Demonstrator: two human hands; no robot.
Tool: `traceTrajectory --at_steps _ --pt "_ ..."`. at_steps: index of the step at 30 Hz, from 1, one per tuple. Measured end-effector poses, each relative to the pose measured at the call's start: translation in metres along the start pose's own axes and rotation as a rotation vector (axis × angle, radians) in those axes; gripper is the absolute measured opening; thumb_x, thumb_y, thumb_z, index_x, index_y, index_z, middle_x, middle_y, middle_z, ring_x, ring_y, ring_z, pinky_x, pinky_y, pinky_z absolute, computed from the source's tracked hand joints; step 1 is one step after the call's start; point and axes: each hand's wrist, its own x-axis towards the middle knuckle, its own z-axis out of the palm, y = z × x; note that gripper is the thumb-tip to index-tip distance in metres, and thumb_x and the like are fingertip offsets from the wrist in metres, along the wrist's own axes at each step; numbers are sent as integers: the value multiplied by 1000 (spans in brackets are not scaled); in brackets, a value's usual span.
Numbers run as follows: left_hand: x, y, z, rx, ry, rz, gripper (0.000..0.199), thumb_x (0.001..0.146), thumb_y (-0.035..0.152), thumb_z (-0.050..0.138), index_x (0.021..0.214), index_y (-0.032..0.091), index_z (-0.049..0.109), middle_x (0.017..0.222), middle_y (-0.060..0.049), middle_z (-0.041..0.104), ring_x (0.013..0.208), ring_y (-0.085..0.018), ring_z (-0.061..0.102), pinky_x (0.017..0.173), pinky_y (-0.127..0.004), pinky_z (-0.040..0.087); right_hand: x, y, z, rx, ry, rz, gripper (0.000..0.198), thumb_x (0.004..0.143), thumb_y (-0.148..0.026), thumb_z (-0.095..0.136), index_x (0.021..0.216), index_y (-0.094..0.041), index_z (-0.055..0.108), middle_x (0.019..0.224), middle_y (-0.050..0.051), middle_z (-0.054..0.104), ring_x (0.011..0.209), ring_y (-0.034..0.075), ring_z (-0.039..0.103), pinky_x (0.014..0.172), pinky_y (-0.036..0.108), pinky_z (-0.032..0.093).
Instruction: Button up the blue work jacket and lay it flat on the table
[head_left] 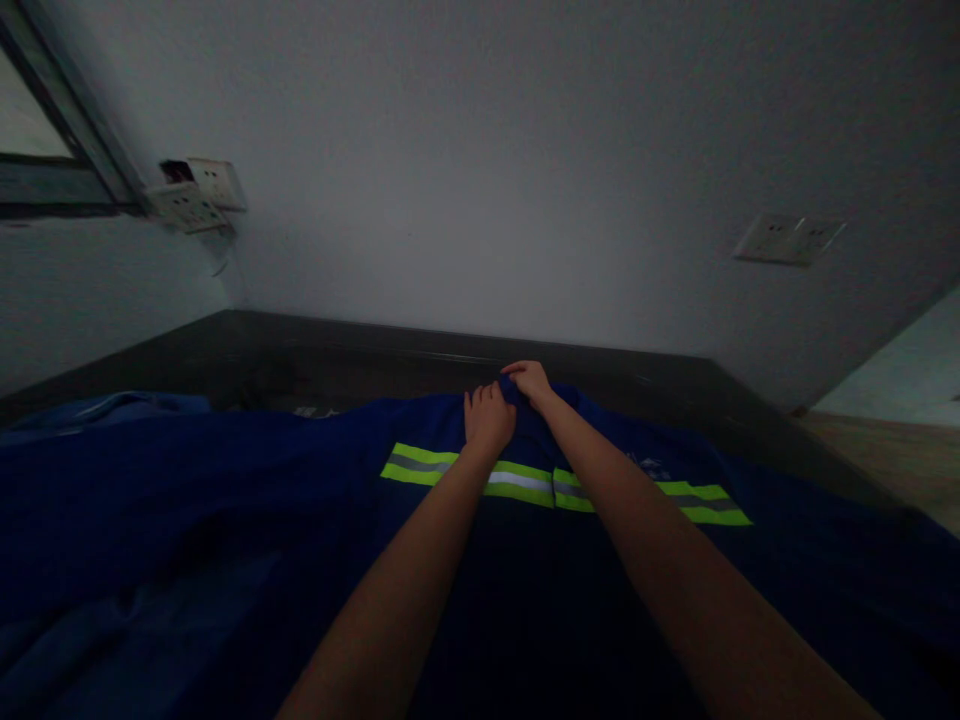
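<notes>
A dark blue work jacket lies spread out in front of me, its sleeves stretching to both sides. Yellow-green reflective bands with a grey middle stripe cross its chest, and pale lettering shows faintly on the right side. At the collar end, my right hand pinches a bit of the blue cloth between thumb and fingers. Close beside it, lower and to the left, my left hand has its fingers bent onto the cloth by the collar. My forearms cover parts of the bands. Dim light hides the collar's detail.
The jacket lies on a dark surface with a raised back edge against a pale wall. Lighter blue clothing lies at the left. Wall sockets are at right, with a loose-hanging socket plate at upper left.
</notes>
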Motion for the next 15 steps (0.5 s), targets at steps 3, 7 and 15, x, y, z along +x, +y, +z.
traceTrajectory --at_steps 3,7,15 --pt "2 0 -1 1 5 -18 43 87 22 41 129 9 47 128 -15 56 122 -25 47 109 -43 28 -3 0 0 43 -11 43 28 67 -9 55 88 -14 73 77 2 72 69 13 64 70 23 50" --pt "6 -2 -4 -25 -15 -30 33 89 21 40 117 12 55 119 -13 61 115 -24 53 106 -41 32 -6 -1 -1 69 10 87 26 65 -9 60 88 -15 73 76 2 72 70 13 64 71 23 50" --pt "6 -3 -5 -67 -6 -48 40 87 20 42 125 9 49 120 -14 60 115 -24 53 106 -39 32 -7 -6 2 69 75 102 18 64 -19 72 81 -15 69 75 3 70 70 15 65 68 23 49"
